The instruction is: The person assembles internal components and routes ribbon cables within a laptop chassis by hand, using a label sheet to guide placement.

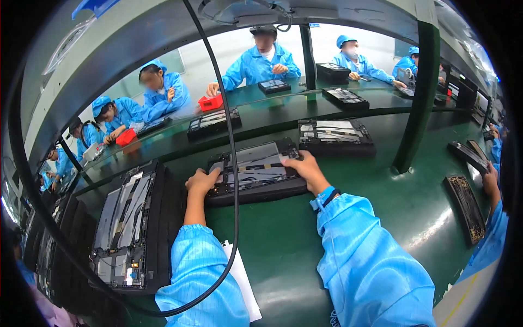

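While the left hand point(202, 182) clasps one end of a black tray point(267, 194), the right hand point(306, 170) grips the other, its thumb laid over the top; the fingers beneath are hidden. The tray lies straight ahead on the green tabletop point(283, 234), bearing an opened device point(261, 159) with grey panels and loose dark strips.

The tray looks like foam, so probably light, matte and easy to grip, giving a little under pressure. The device is likely stiff in its frame but fragile across the exposed strips and panels. The ends of the tray seem the safest hold, with thumbs kept to the rim.

A black cable point(233, 141) hangs across the view in front of the device. To the left stands a similar loaded tray, its dark side point(163, 231) facing the left forearm; white paper point(243, 280) lies nearby. Beyond the right hand sits another tray point(348, 148), then a green post point(417, 109). Farther out, co-workers in blue sit by red bins point(211, 102).
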The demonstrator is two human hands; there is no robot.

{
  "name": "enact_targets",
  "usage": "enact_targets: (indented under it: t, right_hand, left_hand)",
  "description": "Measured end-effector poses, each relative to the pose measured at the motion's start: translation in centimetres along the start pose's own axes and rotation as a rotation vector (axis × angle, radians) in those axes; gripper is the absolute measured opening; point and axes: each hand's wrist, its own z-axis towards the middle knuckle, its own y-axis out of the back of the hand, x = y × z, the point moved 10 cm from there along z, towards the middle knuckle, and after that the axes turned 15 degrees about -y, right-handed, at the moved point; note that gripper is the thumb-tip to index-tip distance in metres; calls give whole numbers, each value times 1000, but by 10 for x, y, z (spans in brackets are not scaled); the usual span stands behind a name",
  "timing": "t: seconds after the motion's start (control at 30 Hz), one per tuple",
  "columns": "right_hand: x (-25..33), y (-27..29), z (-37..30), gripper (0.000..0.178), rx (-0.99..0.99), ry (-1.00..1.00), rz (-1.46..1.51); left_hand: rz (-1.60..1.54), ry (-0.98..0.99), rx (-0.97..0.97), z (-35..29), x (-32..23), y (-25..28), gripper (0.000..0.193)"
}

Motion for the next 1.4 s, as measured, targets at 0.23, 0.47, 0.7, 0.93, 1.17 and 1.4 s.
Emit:
enact_targets:
  t: [0.23, 0.47, 0.7, 0.93, 1.17, 1.4]
  right_hand:
    - [-3, 2, 5, 39, 139, -154, 188]
    - [-9, 2, -6, 31, 265, -271, 417]
    - [-17, -13, -9, 37, 371, -293, 155]
    - [77, 31, -53, 38, 251, 120, 55]
    - [92, 125, -182, 58, -182, 454, -288]
    - [39, 165, -256, 55, -157, 297, -155]
  left_hand:
    - [-212, 22, 136, 13, 19, -24, 81]
    - [-382, -38, -82, -8, -12, 22, 65]
    - [-364, -77, -373, -69, -41, 82, 69]
    - [-716, -290, -569, -103, -82, 102, 57]
    - [-1094, -626, -449, -193, -126, 52, 37]
    - [-1219, -579, 104, -234, -146, -6, 55]
